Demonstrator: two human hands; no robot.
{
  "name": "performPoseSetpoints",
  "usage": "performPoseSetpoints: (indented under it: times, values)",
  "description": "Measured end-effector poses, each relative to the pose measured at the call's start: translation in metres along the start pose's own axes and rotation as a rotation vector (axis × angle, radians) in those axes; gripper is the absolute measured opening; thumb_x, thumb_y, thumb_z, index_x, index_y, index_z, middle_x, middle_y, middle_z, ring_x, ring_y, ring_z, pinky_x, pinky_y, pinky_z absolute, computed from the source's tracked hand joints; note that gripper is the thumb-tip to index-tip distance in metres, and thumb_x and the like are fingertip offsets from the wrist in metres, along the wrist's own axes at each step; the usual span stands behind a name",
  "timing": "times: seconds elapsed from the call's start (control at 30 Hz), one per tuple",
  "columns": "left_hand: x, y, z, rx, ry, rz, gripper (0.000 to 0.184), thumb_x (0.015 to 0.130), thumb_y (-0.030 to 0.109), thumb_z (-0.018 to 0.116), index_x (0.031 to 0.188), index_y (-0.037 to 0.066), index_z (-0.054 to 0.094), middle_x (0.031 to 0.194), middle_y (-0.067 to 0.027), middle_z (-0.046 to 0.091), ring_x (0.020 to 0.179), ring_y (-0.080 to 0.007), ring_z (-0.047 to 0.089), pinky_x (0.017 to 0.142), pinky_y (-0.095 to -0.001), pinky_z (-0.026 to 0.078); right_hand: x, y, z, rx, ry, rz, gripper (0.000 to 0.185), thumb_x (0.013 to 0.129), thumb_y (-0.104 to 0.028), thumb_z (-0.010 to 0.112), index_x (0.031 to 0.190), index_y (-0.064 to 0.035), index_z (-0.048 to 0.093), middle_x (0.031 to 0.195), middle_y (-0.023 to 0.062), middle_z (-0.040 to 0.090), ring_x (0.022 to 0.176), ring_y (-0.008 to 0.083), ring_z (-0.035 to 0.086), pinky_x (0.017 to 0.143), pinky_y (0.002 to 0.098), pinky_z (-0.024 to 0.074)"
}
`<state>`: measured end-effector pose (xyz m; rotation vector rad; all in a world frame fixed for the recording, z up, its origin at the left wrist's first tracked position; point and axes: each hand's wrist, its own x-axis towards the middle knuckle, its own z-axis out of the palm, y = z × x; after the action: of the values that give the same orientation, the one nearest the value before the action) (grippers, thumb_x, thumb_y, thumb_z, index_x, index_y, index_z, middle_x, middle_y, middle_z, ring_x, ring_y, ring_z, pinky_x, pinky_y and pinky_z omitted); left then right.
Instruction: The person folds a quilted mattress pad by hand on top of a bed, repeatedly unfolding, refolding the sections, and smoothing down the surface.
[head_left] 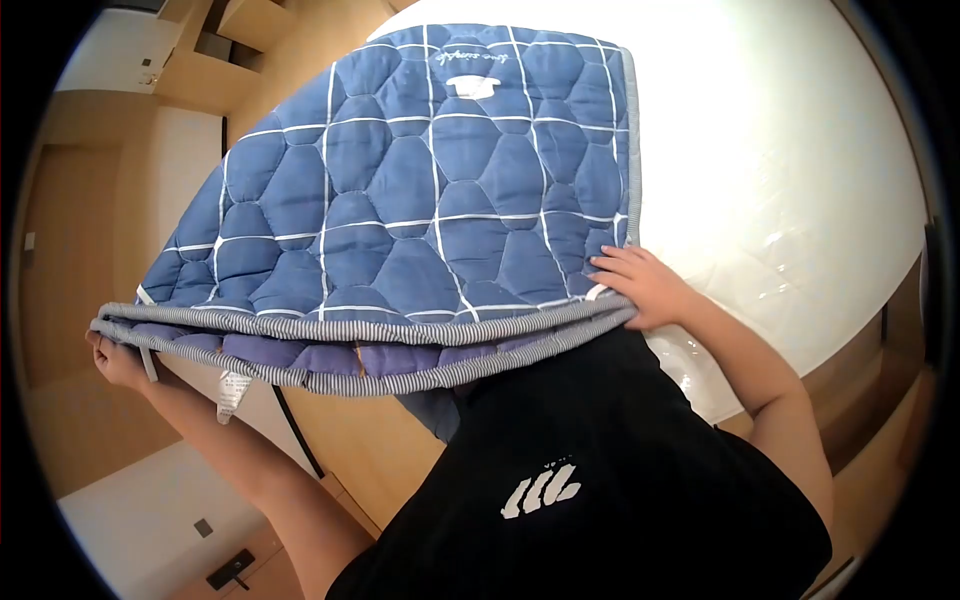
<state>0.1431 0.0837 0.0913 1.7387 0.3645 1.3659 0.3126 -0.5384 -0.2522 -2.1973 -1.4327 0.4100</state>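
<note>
A blue quilted mattress pad [385,190] with white grid lines lies folded in front of me, its striped grey-and-white edges along the near side. Between the two near edges a purple inner face shows. My left hand [118,362] is closed around the pad's near left corner, out beyond the mattress side; a small strap hangs beside it. At the near right corner my right hand [648,287] rests with fingers spread flat on top of the pad; its thumb is mostly hidden. A white care label [233,395] dangles from the lower edge.
Under the pad is a white mattress [760,180] with a shiny, plastic-like surface at right. Wooden furniture [215,60] stands at the upper left, a wooden door [75,250] at the left. A dark power strip [232,568] shows at the lower left.
</note>
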Motion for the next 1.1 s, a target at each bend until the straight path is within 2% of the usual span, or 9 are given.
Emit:
performPoseSetpoints:
  times: [0.23,0.3,0.4,0.6,0.67,0.7,0.8,0.9,1.1]
  values:
    - [0.054,-0.056,-0.048,0.193,0.234,0.071,0.045,0.097,0.041,0.065,0.09,-0.004,0.067,0.087,-0.0099,0.07,0.075,-0.0184,0.067,0.068,-0.0306,0.056,0.002,0.011,0.006,0.048,0.702,0.416,0.044,0.062,0.003,0.065,0.106,-0.0042,0.07,0.106,0.014,0.06,0.113,0.0322,0.053,0.106,0.0457,0.0384]
    - [0.048,-0.051,-0.042,0.194,0.259,0.068,0.046,0.097,0.042,0.065,0.091,-0.004,0.067,0.087,-0.0099,0.07,0.076,-0.0186,0.067,0.068,-0.0306,0.056,0.009,0.02,0.005,0.23,0.8,0.509,0.05,0.069,0.001,0.065,0.119,-0.005,0.064,0.094,0.0128,0.065,0.1,0.0297,0.063,0.098,0.0416,0.0467]
    - [0.044,-0.045,-0.033,0.209,0.296,0.052,0.049,0.098,0.044,0.064,0.094,-0.004,0.068,0.09,-0.0103,0.07,0.078,-0.0191,0.067,0.069,-0.0309,0.056,0.01,0.025,0.01,0.715,0.661,0.68,0.057,0.077,-0.005,0.069,0.132,-0.0099,0.056,0.096,0.0163,0.07,0.087,0.0262,0.069,0.082,0.0352,0.0549]
    - [0.047,-0.05,-0.062,0.276,0.086,0.026,0.056,0.098,0.051,0.06,0.105,-0.005,0.066,0.097,-0.0096,0.069,0.088,-0.0179,0.067,0.079,-0.0308,0.056,0.031,-0.009,0.018,0.979,0.566,0.656,0.028,0.078,-0.007,0.074,0.099,-0.0056,0.057,0.082,0.0067,0.063,0.082,0.0132,0.057,0.074,0.0307,0.049]
    - [0.065,-0.058,-0.099,0.234,-0.281,0.099,0.061,0.096,0.054,0.06,0.114,-0.004,0.063,0.1,-0.0084,0.068,0.092,-0.0171,0.066,0.082,-0.0299,0.054,0.033,-0.016,-0.03,0.775,0.417,0.571,0.03,0.076,-0.014,0.077,0.097,-0.0055,0.057,0.082,0.0119,0.065,0.08,0.0216,0.063,0.074,0.0351,0.0504]
    - [0.025,-0.017,-0.034,0.165,-0.033,0.065,0.075,0.089,0.064,0.064,0.127,-0.001,0.055,0.1,-0.0056,0.064,0.092,-0.0154,0.063,0.081,-0.0271,0.051,0.033,-0.016,-0.053,0.672,0.323,0.512,0.031,0.075,-0.018,0.078,0.096,-0.0056,0.058,0.082,0.0148,0.066,0.079,0.0271,0.066,0.074,0.0379,0.0514]
    - [0.047,0.039,-0.023,0.458,-0.665,-0.08,0.094,0.068,0.063,0.083,0.133,0.003,0.052,0.094,-0.0037,0.059,0.086,-0.0144,0.06,0.075,-0.0258,0.048,0.036,-0.009,-0.13,0.301,0.088,0.429,0.027,0.075,-0.027,0.075,0.091,-0.0083,0.063,0.081,0.0205,0.067,0.082,0.0435,0.065,0.073,0.0485,0.0528]
    - [0.093,0.042,-0.008,0.939,-1.249,-0.035,0.092,0.055,0.044,0.095,0.128,0.002,0.058,0.089,-0.0066,0.062,0.085,-0.0185,0.062,0.075,-0.0311,0.049,0.064,0.023,-0.193,0.124,0.151,0.636,0.026,0.075,-0.022,0.072,0.093,-0.0063,0.062,0.086,0.0223,0.068,0.086,0.0429,0.067,0.075,0.049,0.0527]
    - [0.172,0.02,0.085,0.859,-0.445,0.296,0.048,0.085,0.043,0.076,0.108,0.002,0.069,0.098,-0.0195,0.073,0.093,-0.0321,0.069,0.081,-0.0425,0.052,0.189,0.034,-0.464,-0.99,0.619,0.441,0.031,0.082,-0.013,0.061,0.113,-0.012,0.063,0.098,0.0181,0.07,0.093,0.0355,0.068,0.078,0.048,0.0541]
